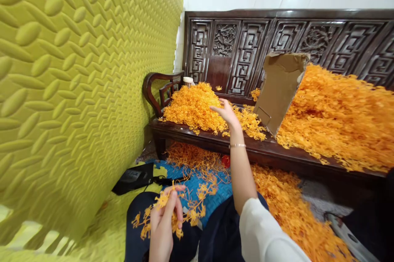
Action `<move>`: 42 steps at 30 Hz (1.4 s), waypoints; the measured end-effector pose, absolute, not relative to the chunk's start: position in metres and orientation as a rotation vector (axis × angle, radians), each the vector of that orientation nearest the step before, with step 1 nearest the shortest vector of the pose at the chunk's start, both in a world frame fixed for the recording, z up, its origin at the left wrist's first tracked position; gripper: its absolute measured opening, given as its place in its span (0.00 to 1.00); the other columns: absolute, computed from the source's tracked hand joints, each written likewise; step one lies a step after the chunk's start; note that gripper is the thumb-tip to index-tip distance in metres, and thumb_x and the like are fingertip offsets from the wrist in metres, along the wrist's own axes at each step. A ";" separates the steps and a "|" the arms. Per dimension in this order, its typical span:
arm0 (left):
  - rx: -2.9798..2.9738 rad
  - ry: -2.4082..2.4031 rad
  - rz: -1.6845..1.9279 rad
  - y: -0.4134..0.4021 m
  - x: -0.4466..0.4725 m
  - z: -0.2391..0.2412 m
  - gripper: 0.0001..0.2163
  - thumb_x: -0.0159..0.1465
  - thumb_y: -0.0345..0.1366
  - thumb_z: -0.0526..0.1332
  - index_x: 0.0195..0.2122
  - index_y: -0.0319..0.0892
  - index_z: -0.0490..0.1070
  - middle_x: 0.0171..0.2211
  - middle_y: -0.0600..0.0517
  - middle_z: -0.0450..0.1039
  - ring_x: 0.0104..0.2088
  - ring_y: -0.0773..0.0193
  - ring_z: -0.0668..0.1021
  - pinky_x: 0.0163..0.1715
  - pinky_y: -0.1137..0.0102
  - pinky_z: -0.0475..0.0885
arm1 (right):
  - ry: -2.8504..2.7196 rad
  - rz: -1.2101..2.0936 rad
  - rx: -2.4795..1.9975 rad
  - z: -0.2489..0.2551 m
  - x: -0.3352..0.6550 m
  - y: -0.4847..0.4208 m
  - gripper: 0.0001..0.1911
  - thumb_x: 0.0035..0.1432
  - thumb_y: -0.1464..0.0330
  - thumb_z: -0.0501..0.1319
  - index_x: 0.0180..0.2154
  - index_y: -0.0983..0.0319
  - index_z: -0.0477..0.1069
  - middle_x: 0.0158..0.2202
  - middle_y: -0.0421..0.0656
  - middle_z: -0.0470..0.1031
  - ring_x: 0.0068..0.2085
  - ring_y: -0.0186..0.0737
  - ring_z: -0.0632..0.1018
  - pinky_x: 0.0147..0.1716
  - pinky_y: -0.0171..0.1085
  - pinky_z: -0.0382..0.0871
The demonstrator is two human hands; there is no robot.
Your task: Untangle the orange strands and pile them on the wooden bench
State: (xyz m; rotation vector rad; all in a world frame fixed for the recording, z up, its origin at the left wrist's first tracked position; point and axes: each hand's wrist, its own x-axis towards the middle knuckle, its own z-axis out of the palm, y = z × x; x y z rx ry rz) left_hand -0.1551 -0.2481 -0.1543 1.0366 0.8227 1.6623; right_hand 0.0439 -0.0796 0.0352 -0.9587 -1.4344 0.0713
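My left hand (pixel 164 221), low in the middle, is closed on a cluster of orange plastic flower pieces (pixel 197 212). Thin stems and several blossoms dangle from it on both sides, over my dark trousers. My right hand (pixel 227 113) is stretched out over the bench with its fingers apart and nothing in them. Beside and below it lies a heap of loose orange flower pieces (pixel 193 106) on the dark wooden bench (pixel 197 131). A single orange flower piece (pixel 218 88) shows just above my right hand, against the carved backrest; I cannot tell whether it is in the air.
A cardboard sheet (pixel 278 89) leans upright between that heap and a much larger orange pile (pixel 344 118). More orange pieces (pixel 286 208) cover the floor. Yellow foam matting (pixel 86 69) stands like a wall at left. A black pouch (pixel 135 178) lies on the floor mat.
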 end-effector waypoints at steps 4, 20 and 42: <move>0.943 0.736 1.722 -0.238 -0.161 -0.143 0.19 0.60 0.49 0.61 0.39 0.36 0.69 0.15 0.57 0.59 0.16 0.71 0.64 0.21 0.75 0.65 | -1.580 0.433 -0.924 -0.030 0.030 -0.099 0.18 0.50 0.62 0.65 0.42 0.64 0.70 0.48 0.51 0.71 0.49 0.46 0.72 0.47 0.44 0.68; 0.554 0.418 1.724 -0.217 -0.155 -0.114 0.19 0.50 0.45 0.70 0.37 0.37 0.73 0.38 0.47 0.75 0.46 0.60 0.76 0.50 0.68 0.68 | -1.633 0.559 -0.781 -0.121 -0.029 -0.209 0.15 0.54 0.65 0.65 0.44 0.59 0.70 0.39 0.43 0.72 0.41 0.38 0.73 0.43 0.37 0.66; 0.885 0.293 1.407 -0.238 -0.126 -0.157 0.15 0.60 0.47 0.62 0.27 0.38 0.71 0.30 0.49 0.67 0.37 0.65 0.71 0.45 0.71 0.66 | -1.367 0.675 -0.682 -0.141 -0.006 -0.212 0.04 0.56 0.68 0.62 0.31 0.61 0.69 0.32 0.41 0.72 0.36 0.35 0.73 0.35 0.33 0.66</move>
